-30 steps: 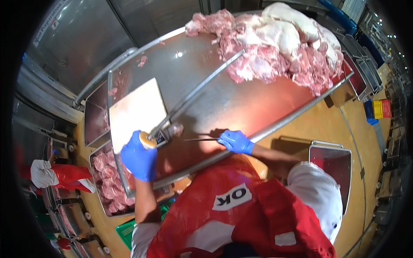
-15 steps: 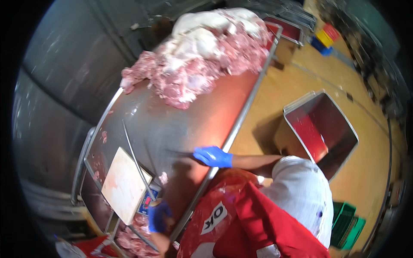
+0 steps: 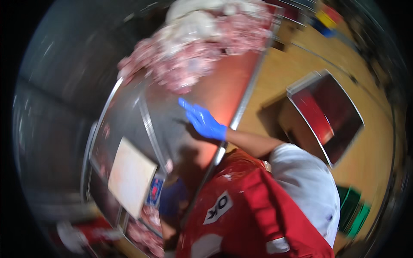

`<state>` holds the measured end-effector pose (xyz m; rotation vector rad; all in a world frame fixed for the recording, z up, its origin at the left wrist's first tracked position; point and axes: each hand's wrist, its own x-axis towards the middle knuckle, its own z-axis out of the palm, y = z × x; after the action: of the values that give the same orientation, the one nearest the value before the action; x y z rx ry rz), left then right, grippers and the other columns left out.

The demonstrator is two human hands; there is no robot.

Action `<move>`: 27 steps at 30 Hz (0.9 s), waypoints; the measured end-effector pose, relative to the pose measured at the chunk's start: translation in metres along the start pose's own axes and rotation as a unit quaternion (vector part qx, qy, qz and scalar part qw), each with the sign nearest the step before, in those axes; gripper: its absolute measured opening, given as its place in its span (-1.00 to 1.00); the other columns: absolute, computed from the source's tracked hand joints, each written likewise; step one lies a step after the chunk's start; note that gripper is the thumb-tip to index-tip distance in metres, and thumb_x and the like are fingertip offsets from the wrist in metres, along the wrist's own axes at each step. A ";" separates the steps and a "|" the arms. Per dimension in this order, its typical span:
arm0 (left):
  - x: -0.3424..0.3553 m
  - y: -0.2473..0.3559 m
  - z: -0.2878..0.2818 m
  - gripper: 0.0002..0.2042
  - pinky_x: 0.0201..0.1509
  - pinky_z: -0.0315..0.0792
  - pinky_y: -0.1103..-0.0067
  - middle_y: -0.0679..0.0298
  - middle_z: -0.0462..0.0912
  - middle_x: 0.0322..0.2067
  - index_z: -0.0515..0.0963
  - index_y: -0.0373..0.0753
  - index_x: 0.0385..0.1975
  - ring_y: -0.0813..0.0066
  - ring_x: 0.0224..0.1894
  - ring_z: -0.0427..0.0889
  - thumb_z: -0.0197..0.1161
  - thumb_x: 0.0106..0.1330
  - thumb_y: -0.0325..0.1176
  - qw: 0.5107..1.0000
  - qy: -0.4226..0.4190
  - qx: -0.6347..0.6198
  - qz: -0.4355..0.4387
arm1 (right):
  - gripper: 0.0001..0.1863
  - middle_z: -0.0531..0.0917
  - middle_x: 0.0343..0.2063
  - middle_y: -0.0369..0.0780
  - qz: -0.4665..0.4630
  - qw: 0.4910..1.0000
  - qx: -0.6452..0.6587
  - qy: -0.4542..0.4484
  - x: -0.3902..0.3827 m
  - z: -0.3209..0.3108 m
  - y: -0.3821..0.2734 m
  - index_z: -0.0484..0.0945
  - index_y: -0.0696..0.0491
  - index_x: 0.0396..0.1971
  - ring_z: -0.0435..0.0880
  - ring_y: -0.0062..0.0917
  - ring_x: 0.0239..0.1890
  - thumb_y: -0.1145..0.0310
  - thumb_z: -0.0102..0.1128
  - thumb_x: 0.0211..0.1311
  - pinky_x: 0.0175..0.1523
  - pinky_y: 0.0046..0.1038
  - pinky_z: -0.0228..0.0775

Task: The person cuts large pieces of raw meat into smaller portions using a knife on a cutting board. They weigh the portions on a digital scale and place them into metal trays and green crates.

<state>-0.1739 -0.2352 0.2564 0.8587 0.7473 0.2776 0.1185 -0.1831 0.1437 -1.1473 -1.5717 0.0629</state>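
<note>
My right hand [image 3: 204, 122], in a blue glove, hovers above the metal table [image 3: 129, 129] with its fingers stretched toward the far left. I see nothing held in it; a dark streak beside the fingers is too blurred to make out. My left hand [image 3: 173, 198], also blue-gloved, is low and in shadow by the near end of a long thin metal rod [image 3: 150, 129]. The rod slants over the table, smeared by motion, and the grip on it is unclear. Beside that hand lie a white cutting board [image 3: 131, 178] and a blue device [image 3: 154, 191] with a red display.
A large heap of raw meat [image 3: 185, 56] covers the table's far end. More meat [image 3: 146, 236] sits below the board. On the floor to the right are an open metal bin [image 3: 325, 116] with red inside and a green crate [image 3: 352, 210]. A metal wall [image 3: 47, 116] rises on the left.
My right hand has moved away from me, its fingers now stretched out. The rod and my left hand have shifted slightly right in view. The whole view has tilted and blurred.
</note>
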 end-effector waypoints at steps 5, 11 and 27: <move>0.028 -0.012 -0.003 -0.85 -0.47 0.36 0.61 0.40 0.50 -0.63 0.58 -0.23 -0.49 0.62 -0.58 0.45 0.23 0.28 -0.33 0.985 0.016 0.156 0.069 | -0.76 0.58 -0.31 -0.03 -0.095 0.976 -0.104 -0.168 0.029 -0.020 -0.056 0.60 0.15 -0.09 0.61 -0.22 -0.34 0.38 0.16 0.31 -0.20 -0.19 0.47; 0.031 -0.036 -0.025 -0.78 -0.49 0.37 0.57 0.29 0.54 -0.66 0.54 -0.32 -0.59 0.59 -0.58 0.53 0.23 0.22 -0.32 0.974 0.009 0.141 0.178 | -0.53 0.55 0.11 0.04 0.098 0.985 0.141 -0.005 0.031 0.021 -0.006 0.33 0.27 0.28 0.59 -0.21 0.01 0.39 -0.02 0.46 0.13 -0.33 0.40; -0.100 -0.082 -0.066 -0.97 -0.43 0.49 0.32 0.26 0.59 -0.61 0.56 0.00 -0.49 0.14 -0.53 0.63 0.28 0.15 -0.30 0.516 0.662 0.458 0.293 | -0.77 0.59 -0.37 -0.09 -0.206 0.933 0.156 -0.252 -0.012 0.153 -0.043 0.52 0.19 -0.25 0.54 -0.29 -0.37 0.32 0.00 0.48 -0.25 -0.28 0.40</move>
<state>-0.2969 -0.2992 0.2136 1.9413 2.1570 1.3397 -0.0285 -0.1356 0.1042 -0.5530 -2.1397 0.3370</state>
